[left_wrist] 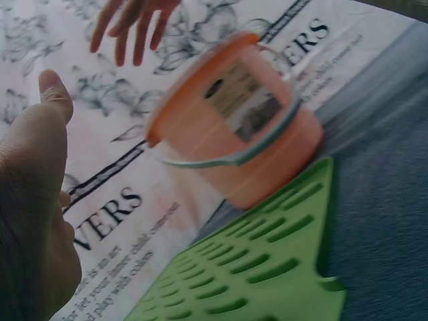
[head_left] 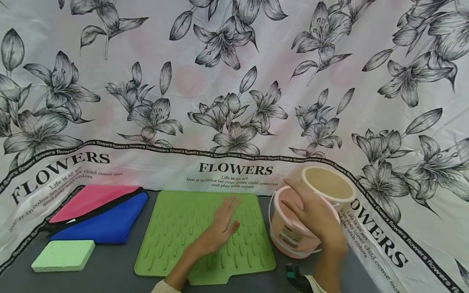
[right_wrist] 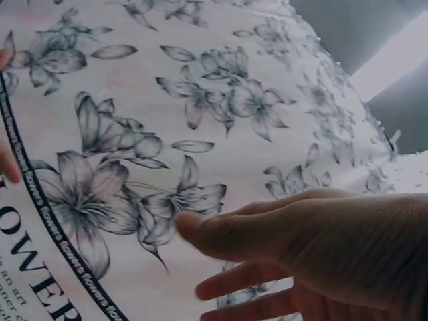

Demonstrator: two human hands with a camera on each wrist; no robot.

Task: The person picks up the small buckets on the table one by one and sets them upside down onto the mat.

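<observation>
Above the green silicone mat (head_left: pixel 176 228), my left hand (head_left: pixel 220 232) hovers with its fingers stretched out, holding nothing. My right hand (head_left: pixel 309 207) is over the peach-pink bucket (head_left: pixel 286 232), overlapping its mouth in the head view. From the left wrist, the right fingers (left_wrist: pixel 142 30) hang spread in the air above the bucket (left_wrist: pixel 194 120), apart from its rim. The bucket stands upright beside the mat's right edge, its grey handle (left_wrist: pixel 257 150) lowered against its side. In the right wrist view the right hand (right_wrist: pixel 281 247) has loosely extended fingers and an empty palm.
Behind the pink bucket is a cream bucket (head_left: pixel 349 195). Pink and blue folded fabric (head_left: pixel 106 219) and a pale green block (head_left: pixel 64 255) lie on the grey table (head_left: pixel 113 268) at left. A flower-printed cloth (head_left: pixel 234 122) hangs along the back and sides.
</observation>
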